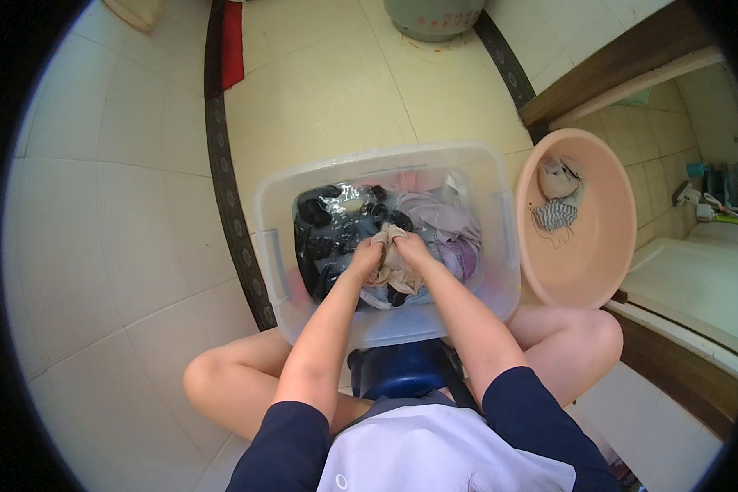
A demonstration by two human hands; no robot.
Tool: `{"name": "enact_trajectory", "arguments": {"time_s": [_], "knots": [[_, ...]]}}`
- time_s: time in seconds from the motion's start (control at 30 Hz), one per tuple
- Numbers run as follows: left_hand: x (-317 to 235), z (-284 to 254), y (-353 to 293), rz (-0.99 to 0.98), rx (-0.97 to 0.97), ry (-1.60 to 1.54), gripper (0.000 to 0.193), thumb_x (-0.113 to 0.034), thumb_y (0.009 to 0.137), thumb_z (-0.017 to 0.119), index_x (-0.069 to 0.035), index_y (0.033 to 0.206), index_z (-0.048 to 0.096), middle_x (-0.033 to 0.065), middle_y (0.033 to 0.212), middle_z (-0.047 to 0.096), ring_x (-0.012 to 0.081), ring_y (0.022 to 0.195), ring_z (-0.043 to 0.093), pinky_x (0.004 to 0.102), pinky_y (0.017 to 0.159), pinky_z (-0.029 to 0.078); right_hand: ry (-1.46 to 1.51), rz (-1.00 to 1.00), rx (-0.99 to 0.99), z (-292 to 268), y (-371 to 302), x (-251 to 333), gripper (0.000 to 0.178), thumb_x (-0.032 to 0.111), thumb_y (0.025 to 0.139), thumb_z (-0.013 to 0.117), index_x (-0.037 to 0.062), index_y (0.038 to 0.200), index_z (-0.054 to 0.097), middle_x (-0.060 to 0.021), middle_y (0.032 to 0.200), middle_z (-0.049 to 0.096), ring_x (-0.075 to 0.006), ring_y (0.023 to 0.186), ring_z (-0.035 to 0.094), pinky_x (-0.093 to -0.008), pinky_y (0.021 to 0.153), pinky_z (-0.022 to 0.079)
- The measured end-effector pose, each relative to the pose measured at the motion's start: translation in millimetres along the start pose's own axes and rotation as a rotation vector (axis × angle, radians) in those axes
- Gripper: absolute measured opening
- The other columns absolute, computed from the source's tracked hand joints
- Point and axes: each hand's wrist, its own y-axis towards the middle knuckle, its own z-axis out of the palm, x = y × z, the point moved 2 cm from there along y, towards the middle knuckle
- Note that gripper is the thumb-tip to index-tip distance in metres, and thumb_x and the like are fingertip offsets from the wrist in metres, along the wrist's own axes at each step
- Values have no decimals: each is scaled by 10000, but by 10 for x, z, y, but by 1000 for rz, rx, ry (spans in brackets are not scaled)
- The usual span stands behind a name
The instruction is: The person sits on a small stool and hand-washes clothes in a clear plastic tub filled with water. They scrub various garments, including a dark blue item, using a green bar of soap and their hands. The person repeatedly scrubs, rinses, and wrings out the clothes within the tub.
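Observation:
Both my hands are over the middle of a clear plastic tub (385, 332) of water and clothes. A beige piece of cloth (395, 266) is gripped between them and hangs toward me. My left hand (367, 256) is closed on its left side, my right hand (412, 248) on its right, the two close together. Dark wet clothes (320, 238) lie to the left in the water. On the right, pale lilac clothes (439, 215) bulge above the surface, with a purple piece (467, 258) beside them. Some pink cloth (398, 182) shows at the far side.
A peach basin (607, 246) touches the tub's right side, with a striped cloth (556, 216) and a pale garment (559, 176) inside. A grey-green cylinder (435, 20) stands on the tiles beyond. A wooden door frame (623, 61) borders the right. Below the tub is something blue (406, 369).

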Motion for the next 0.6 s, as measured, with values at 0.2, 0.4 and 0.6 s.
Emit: {"name": "enact_trajectory", "arguments": {"time_s": [0.2, 0.4, 0.6], "knots": [[-778, -457, -368, -98, 479, 398, 351, -339, 853, 538, -18, 878, 675, 39, 817, 650, 136, 759, 606, 293, 690, 485, 50, -39, 434, -589, -511, 717, 287, 278, 843, 532, 43, 952, 655, -81, 936, 660, -236, 846, 627, -353, 719, 493], [-827, -680, -945, 285, 894, 2012, 314, -432, 806, 579, -134, 851, 665, 74, 844, 662, 281, 765, 643, 389, 670, 504, -1508, -439, 752, -749, -1177, 738, 255, 262, 773, 577, 51, 876, 677, -129, 875, 661, -291, 831, 641, -409, 712, 508], [-1237, -858, -1206, 717, 314, 1652, 284, -360, 792, 595, -94, 891, 584, 85, 822, 612, 277, 709, 629, 405, 592, 498, -1215, -1176, 17, -1105, -1522, 966, 120, 160, 730, 598, 47, 766, 604, -128, 920, 570, -295, 821, 619, -390, 683, 516]]}}
